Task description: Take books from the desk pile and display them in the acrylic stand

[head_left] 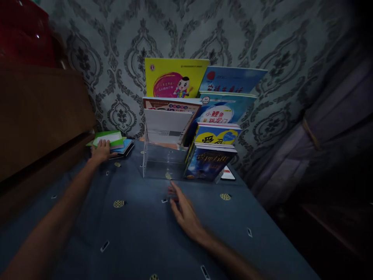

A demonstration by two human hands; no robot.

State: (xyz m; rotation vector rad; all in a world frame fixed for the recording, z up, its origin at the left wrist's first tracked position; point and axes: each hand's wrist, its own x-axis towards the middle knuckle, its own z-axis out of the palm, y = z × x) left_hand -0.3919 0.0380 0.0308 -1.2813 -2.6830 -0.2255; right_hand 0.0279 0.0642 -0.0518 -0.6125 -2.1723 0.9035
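At the far left, my left hand (pixel 101 151) is closed on the near edge of a green-and-white book (pixel 112 136). Its fingers lie over the cover, with the thumb at the near edge. Under that book are a blue book (pixel 126 145) and others in a small pile. My right hand (pixel 184 210) is open and holds nothing, fingers apart, just in front of a clear acrylic book stand (pixel 159 163). Books stand on its tiers in two columns: a yellow-green book (pixel 177 77) at the back left and a dark blue book (pixel 210 162) at the front right.
A phone (pixel 227 173) with a lit screen lies behind the stand's right side. Brown wooden furniture (pixel 40 120) borders the left, with a red object (pixel 26 35) on top. Patterned wallpaper (pixel 122 70) is behind, a curtain (pixel 294 144) at right. Blue printed cloth (pixel 140 237) covers the surface.
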